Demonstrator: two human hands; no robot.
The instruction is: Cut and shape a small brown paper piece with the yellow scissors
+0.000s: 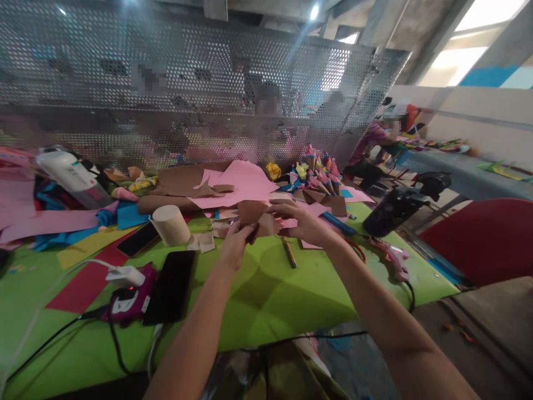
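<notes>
head view: my left hand (234, 244) and my right hand (300, 221) meet over the green table (266, 294), both pinching one piece of brown paper (255, 215). my left fingers are curled closed on its lower edge, my right thumb and fingers closed on its right side. the paper is held just above the table's far middle. just right of the paper a pencil (288, 251) lies on the table. left of the paper stands a cardboard roll (170, 224), and nearer me from the roll lie a black phone (170, 286) and a pink gadget (129, 303) with cables. behind the paper is a pink sheet (244, 183). far right of it sits a black glue gun (397, 208).
</notes>
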